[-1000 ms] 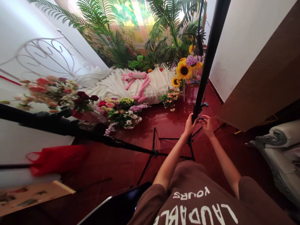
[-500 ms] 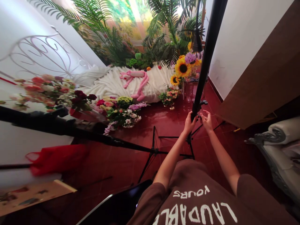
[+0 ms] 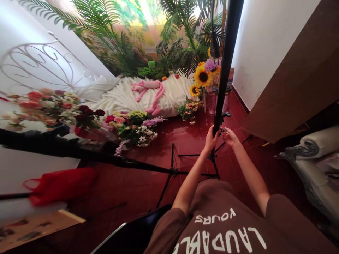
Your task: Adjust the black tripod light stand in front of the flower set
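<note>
A black tripod stand (image 3: 224, 76) rises in front of me, its upper part running out of the top of the view. My left hand (image 3: 211, 140) is wrapped round its pole, low down near a clamp. My right hand (image 3: 230, 137) is closed on the small black knob (image 3: 222, 130) on the pole's right side, with thumb and fingers pinched together. Just above both hands, another black knob (image 3: 226, 114) sticks out from the pole. The stand's legs spread on the floor below my hands.
A second black stand (image 3: 106, 155) slants across the left. Flower arrangements (image 3: 137, 128) and sunflowers (image 3: 203, 76) edge a white draped bed (image 3: 174, 98) with a pink plush toy (image 3: 156, 93). A wooden panel (image 3: 280, 95) and a cream sofa (image 3: 308, 148) are at right, a red bag (image 3: 57, 183) at left.
My right fingers have closed in on the knob, having been more spread beside it. My left hand keeps its hold on the pole. The whole view has shifted slightly.
</note>
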The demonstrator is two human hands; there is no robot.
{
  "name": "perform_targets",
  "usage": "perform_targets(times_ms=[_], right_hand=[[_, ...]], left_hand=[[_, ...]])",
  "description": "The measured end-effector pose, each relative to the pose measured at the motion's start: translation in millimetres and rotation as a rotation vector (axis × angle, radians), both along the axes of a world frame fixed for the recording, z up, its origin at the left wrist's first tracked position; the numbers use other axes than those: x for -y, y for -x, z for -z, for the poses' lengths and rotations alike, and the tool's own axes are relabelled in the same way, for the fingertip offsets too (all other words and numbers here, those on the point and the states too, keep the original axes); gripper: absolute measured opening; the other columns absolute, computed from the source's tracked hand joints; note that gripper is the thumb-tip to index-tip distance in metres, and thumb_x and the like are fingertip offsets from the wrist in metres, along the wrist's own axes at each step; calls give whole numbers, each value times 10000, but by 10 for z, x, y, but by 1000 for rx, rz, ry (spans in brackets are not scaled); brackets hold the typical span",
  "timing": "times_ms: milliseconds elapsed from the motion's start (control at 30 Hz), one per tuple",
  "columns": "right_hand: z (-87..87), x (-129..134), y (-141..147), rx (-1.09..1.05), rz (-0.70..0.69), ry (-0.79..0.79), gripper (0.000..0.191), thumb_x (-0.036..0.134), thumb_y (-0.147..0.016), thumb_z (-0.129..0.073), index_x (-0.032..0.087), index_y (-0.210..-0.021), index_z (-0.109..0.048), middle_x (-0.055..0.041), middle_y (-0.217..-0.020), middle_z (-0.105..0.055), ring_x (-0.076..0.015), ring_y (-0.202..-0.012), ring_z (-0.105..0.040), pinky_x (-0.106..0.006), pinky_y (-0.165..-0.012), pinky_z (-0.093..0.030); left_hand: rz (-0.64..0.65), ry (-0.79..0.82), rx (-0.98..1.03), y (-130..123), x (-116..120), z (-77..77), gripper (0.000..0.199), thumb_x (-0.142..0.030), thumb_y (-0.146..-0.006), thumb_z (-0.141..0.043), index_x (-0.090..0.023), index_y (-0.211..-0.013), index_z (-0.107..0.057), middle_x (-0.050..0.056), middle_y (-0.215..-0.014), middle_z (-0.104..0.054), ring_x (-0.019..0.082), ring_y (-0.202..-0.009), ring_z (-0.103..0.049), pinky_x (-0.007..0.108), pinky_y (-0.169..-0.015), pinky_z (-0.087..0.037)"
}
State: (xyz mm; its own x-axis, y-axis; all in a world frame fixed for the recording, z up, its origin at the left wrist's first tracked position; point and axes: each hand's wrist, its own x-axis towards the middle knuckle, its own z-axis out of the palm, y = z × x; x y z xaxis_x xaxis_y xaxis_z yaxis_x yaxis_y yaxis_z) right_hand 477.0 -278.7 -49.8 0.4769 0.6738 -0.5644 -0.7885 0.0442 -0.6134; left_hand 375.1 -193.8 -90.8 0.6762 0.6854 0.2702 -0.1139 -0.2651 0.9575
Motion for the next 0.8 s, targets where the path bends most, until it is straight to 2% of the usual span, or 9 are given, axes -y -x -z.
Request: perform_targets(times_ms=[67, 133, 200, 367, 467, 533, 633, 733, 800], right_hand=[[109, 75, 58, -9, 86, 21, 177, 226, -945, -460, 188, -805, -562, 53, -500, -550, -46, -372, -484, -117, -388, -421], [239, 163, 137, -39, 149, 61, 202, 218, -949, -441, 189, -798, -572, 34, -546, -602, -59, -428, -551, -130, -423, -457], [366, 246, 231, -76, 152, 96, 196, 192, -940, -438, 188, -826, -598, 27, -571, -629, -66, -460, -583, -138, -439, -469], [580, 323, 502, -100, 47, 211, 161, 163, -917, -458, 191, -851, -603, 16, -599, -663, -84, -477, -611, -167, -477, -499], [633, 243, 672, -75, -33, 230, 111, 172, -910, -486, 189, -871, -589, 7, -610, -673, -92, -491, -628, -173, -488, -509], [646, 150, 790, -55, -100, 223, 85, 174, -902, -504, 189, -887, -586, 3, -624, -681, -96, -501, -637, -175, -492, -514], [645, -17, 977, -28, -213, 196, 106, 168, -904, -488, 184, -910, -592, -2, -643, -690, -97, -518, -645, -179, -503, -521], [627, -191, 1167, 10, -331, 171, 113, 170, -903, -483, 186, -914, -594, -2, -653, -690, -98, -537, -652, -181, -521, -525], [609, -307, 1292, 38, -402, 164, 102, 174, -896, -495, 193, -906, -595, -4, -655, -689, -102, -547, -656, -181, -530, -526]], left_hand=[[26, 11, -14, 140, -44, -32, 404, -423, -895, -546, -197, -1229, -518, 115, -1146, -647, 183, -1012, -632, 325, -884, -490], [-36, -29, -58, 393, -132, -68, 338, -416, -912, -511, -179, -1146, -570, 122, -1129, -652, 180, -996, -631, 331, -891, -486], [-275, -152, -113, 754, -260, -110, 308, -408, -910, -504, -166, -1074, -602, 119, -1101, -647, 184, -1002, -606, 347, -933, -459], [-1016, -330, -229, 1874, -634, -304, 254, -396, -901, -445, -173, -897, -567, 68, -919, -608, 189, -869, -574, 358, -873, -466], [-1321, -355, -225, 2469, -836, -489, 237, -385, -914, -369, -196, -867, -504, 75, -919, -574, 221, -919, -571, 395, -907, -462], [-1391, -275, -229, 2760, -974, -609, 282, -396, -946, -291, -205, -906, -494, 71, -927, -562, 217, -919, -573, 384, -877, -481], [-1427, -200, -209, 3028, -1188, -715, 345, -406, -981, -206, -200, -992, -483, 55, -940, -560, 178, -896, -578, 347, -853, -496], [-1456, -158, -140, 3163, -1356, -686, 373, -430, -991, -203, -171, -1072, -459, 72, -1017, -571, 147, -899, -590, 314, -856, -497], [-1395, -129, -104, 3222, -1418, -612, 408, -470, -986, -229, -150, -1101, -455, 109, -1087, -578, 148, -940, -600, 299, -861, -499]])
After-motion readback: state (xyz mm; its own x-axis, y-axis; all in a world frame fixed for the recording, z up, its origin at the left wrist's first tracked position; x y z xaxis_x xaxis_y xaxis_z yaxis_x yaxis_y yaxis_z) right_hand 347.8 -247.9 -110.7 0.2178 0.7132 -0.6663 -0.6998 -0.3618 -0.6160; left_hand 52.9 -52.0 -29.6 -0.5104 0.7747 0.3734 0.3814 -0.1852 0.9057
